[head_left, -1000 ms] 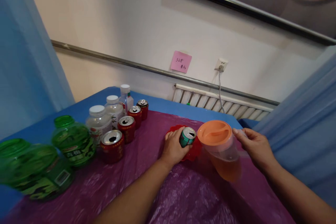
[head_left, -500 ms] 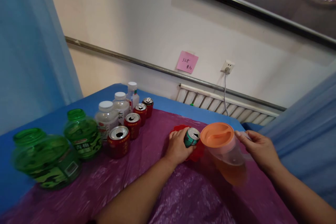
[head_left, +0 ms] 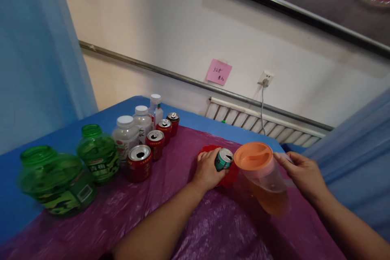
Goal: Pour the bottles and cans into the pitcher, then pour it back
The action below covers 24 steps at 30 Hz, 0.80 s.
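Note:
My left hand (head_left: 209, 169) is wrapped round a green drink can (head_left: 223, 159), tilted to the right with its opened top toward the pitcher. Beneath the can lies a red dish with a wavy rim (head_left: 233, 175), partly hidden by the hand. By its handle, my right hand (head_left: 307, 172) grips a clear pitcher (head_left: 266, 187) with an orange lid (head_left: 254, 156). The pitcher leans left, and amber liquid sits in its lower part. Its lid edge is close beside the can's top; no stream of liquid shows between them.
Several red cans (head_left: 139, 163) stand in a row on the left, beside white-capped plastic bottles (head_left: 125, 136). Two green jars (head_left: 57, 183) stand nearer me. A purple plastic sheet (head_left: 210, 223) covers part of the blue table (head_left: 122, 107). Behind are a radiator (head_left: 237, 115) and wall.
The whole view has shifted slightly, so things sit a little further right. Both hands keep their holds, with the can and pitcher in nearly the same relation.

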Available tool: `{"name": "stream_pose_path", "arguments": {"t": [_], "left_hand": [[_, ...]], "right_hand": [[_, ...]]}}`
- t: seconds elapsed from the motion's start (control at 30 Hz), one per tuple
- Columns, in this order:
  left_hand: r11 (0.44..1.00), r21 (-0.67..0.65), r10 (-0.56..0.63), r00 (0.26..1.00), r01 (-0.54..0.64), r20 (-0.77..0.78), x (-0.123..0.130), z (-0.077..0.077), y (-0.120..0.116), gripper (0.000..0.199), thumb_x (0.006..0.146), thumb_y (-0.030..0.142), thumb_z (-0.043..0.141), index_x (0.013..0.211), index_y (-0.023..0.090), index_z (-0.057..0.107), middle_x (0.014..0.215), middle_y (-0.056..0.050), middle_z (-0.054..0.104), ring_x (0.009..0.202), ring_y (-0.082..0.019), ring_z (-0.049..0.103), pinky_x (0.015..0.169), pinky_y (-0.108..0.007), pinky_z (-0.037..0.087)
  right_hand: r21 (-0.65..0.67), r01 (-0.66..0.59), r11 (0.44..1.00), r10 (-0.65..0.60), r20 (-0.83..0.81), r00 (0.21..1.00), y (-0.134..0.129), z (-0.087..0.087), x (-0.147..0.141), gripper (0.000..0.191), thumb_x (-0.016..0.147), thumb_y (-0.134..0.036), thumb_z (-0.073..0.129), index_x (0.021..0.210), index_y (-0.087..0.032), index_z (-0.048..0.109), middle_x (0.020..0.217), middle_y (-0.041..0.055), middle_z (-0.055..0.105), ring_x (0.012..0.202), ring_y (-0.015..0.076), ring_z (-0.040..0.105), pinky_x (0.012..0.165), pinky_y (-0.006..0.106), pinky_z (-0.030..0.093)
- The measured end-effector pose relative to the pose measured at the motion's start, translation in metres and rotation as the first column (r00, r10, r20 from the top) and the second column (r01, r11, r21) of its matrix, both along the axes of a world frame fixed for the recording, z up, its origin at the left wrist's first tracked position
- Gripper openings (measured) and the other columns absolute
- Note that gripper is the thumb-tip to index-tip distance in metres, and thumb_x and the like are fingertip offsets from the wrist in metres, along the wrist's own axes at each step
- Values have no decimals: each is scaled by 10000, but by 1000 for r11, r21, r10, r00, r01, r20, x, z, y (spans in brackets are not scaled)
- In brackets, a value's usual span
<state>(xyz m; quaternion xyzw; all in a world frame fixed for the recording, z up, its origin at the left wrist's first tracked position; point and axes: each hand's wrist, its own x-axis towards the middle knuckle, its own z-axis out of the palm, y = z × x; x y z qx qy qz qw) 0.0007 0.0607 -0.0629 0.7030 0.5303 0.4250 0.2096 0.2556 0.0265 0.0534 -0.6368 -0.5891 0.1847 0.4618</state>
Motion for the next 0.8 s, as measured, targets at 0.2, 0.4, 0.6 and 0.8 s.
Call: {"name": "stream_pose_path", "arguments": {"t": [0.2, 0.4, 0.6, 0.8], "left_hand": [[1000, -25, -13, 1000, 13, 1, 0, 5, -3, 649, 678, 267, 842, 1283, 288, 609, 1301, -40, 697, 1210, -295, 602, 1109, -471, 349], [1000, -8, -14, 1000, 14, 5, -1, 5, -1, 639, 675, 259, 843, 1270, 293, 614, 1323, -42, 686, 1211, -294, 604, 1115, -483, 348], [1000, -17, -14, 1000, 14, -1, -1, 4, -1, 660, 660, 258, 849, 1271, 304, 603, 1314, -39, 688, 1212, -295, 606, 1110, -476, 360], [1000, -12, -4, 1000, 4, 0, 0, 1, 0, 657, 677, 275, 841, 1284, 313, 593, 1306, -34, 689, 1219, -291, 598, 1121, -477, 347]], "right_hand": [[26, -14, 1000, 13, 28, 1000, 0, -1, -1, 588, 657, -733, 741, 499, -215, 511, 500, -35, 403, 486, 114, 357, 433, 247, 312], [48, -33, 998, 32, 19, 999, 3, -5, 1, 567, 685, -693, 751, 503, -214, 509, 497, -35, 412, 477, 112, 358, 423, 244, 315], [42, -25, 999, 24, 25, 999, 3, -3, -1, 576, 667, -712, 752, 495, -215, 519, 492, -35, 411, 473, 115, 366, 425, 246, 324], [57, -25, 998, 24, 16, 1000, 4, -5, 0, 553, 686, -697, 748, 520, -207, 550, 508, -31, 433, 488, 118, 373, 438, 249, 317]]}}
